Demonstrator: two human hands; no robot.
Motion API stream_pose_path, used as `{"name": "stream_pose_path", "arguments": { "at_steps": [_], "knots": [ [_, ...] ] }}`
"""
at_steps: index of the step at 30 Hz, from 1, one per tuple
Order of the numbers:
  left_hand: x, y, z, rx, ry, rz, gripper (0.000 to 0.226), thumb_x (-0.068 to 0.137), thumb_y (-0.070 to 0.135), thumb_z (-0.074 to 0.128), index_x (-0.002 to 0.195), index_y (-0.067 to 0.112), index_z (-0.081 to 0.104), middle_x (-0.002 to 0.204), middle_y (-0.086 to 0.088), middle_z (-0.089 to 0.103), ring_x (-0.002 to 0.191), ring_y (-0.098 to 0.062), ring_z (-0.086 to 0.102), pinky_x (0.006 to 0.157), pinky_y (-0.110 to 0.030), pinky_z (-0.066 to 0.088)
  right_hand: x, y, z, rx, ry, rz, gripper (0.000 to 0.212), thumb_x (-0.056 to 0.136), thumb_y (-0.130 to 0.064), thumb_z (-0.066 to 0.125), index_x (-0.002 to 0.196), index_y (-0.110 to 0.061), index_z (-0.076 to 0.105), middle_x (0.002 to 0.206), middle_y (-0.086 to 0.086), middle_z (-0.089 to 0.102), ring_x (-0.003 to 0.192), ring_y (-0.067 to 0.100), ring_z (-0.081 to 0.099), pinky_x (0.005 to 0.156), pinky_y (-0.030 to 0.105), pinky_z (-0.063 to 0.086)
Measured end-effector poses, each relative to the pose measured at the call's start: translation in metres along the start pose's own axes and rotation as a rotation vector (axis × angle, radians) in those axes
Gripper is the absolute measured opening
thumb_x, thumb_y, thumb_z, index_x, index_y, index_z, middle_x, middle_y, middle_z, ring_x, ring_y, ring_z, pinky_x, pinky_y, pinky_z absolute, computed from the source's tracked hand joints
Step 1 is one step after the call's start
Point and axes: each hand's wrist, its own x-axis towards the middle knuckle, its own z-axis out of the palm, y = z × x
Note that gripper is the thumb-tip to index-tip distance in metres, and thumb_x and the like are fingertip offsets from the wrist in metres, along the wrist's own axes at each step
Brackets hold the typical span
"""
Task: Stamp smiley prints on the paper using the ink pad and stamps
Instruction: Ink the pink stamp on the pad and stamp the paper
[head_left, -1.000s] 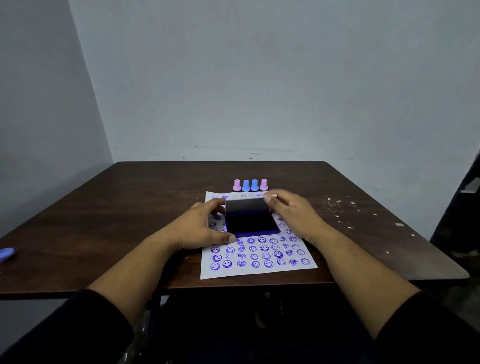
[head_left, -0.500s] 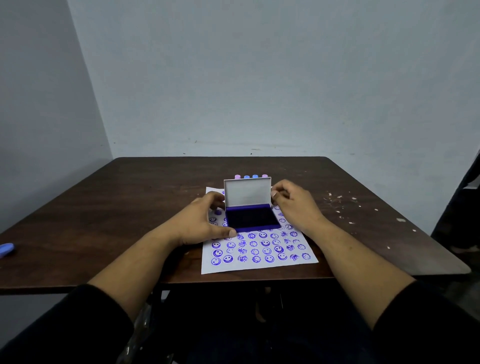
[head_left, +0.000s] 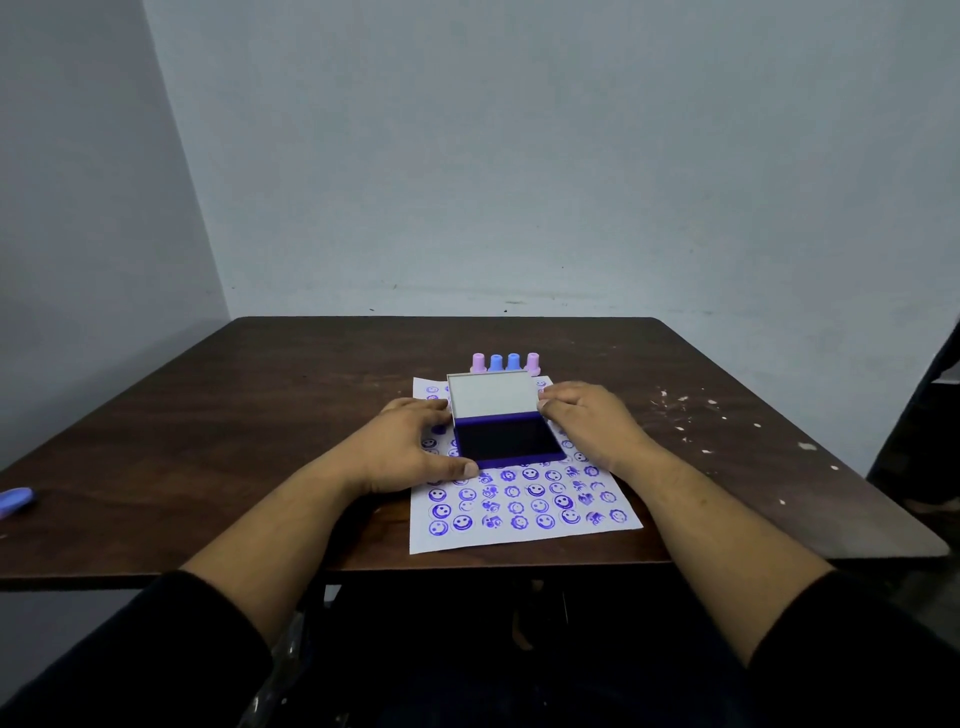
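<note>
Both hands grip the ink pad (head_left: 506, 436) on the paper (head_left: 524, 512): left hand (head_left: 410, 447) its base, right hand (head_left: 589, 421) the raised lid.

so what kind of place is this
Probably a plain, bare room set up for a craft task: a scuffed dark wooden table in a corner of blank grey walls, holding only stamping supplies.

Both hands flank the open ink pad (head_left: 506, 437) on the stamped paper (head_left: 524, 512). The left hand (head_left: 410, 449) grips its base; the right hand (head_left: 587, 418) touches its lid. Four stamps (head_left: 505, 362) stand behind.
</note>
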Motion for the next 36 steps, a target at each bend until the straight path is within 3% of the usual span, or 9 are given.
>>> {"name": "stream_pose_path", "arguments": {
  "at_steps": [6,12,17,22,26,28,30,36],
  "knots": [
    [-0.002,0.004,-0.002,-0.041,0.022,-0.04,0.099,0.069,0.07,0.08,0.151,0.024,0.049,0.149,0.004,0.053,0.135,-0.012,0.049,0.103,-0.023,0.036,0.003,0.003,0.003,-0.074,-0.033,0.015,0.032,0.104,-0.034,0.061,0.101,-0.011,0.084,0.115,0.007,0.078,0.112,0.023,0.067,0.102,0.044,0.052],
    [-0.005,0.008,-0.004,-0.054,0.0,-0.049,0.099,0.071,0.068,0.081,0.153,0.023,0.047,0.15,0.005,0.053,0.124,-0.007,0.052,0.098,-0.022,0.037,0.002,0.003,0.003,-0.079,-0.049,0.029,0.037,0.102,-0.044,0.059,0.099,-0.017,0.084,0.111,0.002,0.078,0.107,0.02,0.068,0.102,0.048,0.052],
    [-0.005,0.007,-0.004,-0.088,-0.001,-0.047,0.104,0.068,0.071,0.081,0.155,0.029,0.043,0.153,0.009,0.051,0.133,-0.008,0.05,0.103,-0.023,0.037,0.001,0.001,0.001,-0.096,-0.068,0.04,0.039,0.102,-0.048,0.054,0.099,-0.022,0.084,0.11,-0.003,0.079,0.107,0.018,0.068,0.103,0.049,0.051],
    [-0.005,0.006,-0.005,-0.076,-0.005,-0.026,0.095,0.066,0.075,0.077,0.149,0.039,0.048,0.15,0.009,0.053,0.126,-0.009,0.052,0.098,-0.025,0.04,0.004,0.002,0.003,-0.115,-0.066,0.049,0.044,0.106,-0.044,0.051,0.099,-0.012,0.081,0.107,0.005,0.079,0.102,0.023,0.07,0.098,0.047,0.054],
    [-0.004,0.005,-0.006,-0.074,-0.006,-0.02,0.098,0.062,0.079,0.075,0.147,0.038,0.05,0.147,0.012,0.054,0.115,0.0,0.049,0.087,-0.017,0.038,0.019,0.0,-0.005,-0.125,-0.079,0.076,0.047,0.107,-0.04,0.053,0.075,-0.01,0.07,0.079,0.005,0.075,0.082,0.03,0.069,0.069,0.034,0.05],
    [-0.004,0.004,-0.005,-0.07,-0.004,-0.014,0.097,0.062,0.08,0.075,0.147,0.04,0.05,0.146,0.013,0.054,0.115,0.0,0.049,0.085,-0.014,0.037,0.034,-0.001,-0.015,-0.164,-0.037,0.082,0.032,0.105,-0.033,0.057,0.085,-0.018,0.077,0.089,-0.003,0.078,0.088,0.023,0.071,0.07,0.03,0.051],
    [-0.003,0.003,-0.005,-0.066,0.0,-0.011,0.096,0.063,0.08,0.075,0.146,0.04,0.05,0.147,0.012,0.053,0.12,-0.002,0.05,0.092,-0.018,0.04,0.052,-0.001,-0.021,-0.215,0.02,0.102,0.022,0.102,-0.029,0.062,0.106,-0.018,0.08,0.109,0.001,0.08,0.102,0.022,0.072,0.085,0.034,0.057],
    [-0.002,0.003,-0.003,0.022,0.006,0.014,0.091,0.069,0.079,0.072,0.147,0.038,0.049,0.147,0.015,0.05,0.137,-0.007,0.039,0.109,-0.029,0.037,0.097,0.006,-0.017,-0.278,0.062,0.151,0.039,0.097,-0.026,0.07,0.134,-0.014,0.069,0.133,0.008,0.073,0.12,0.027,0.067,0.1,0.036,0.052]
  ]
}}
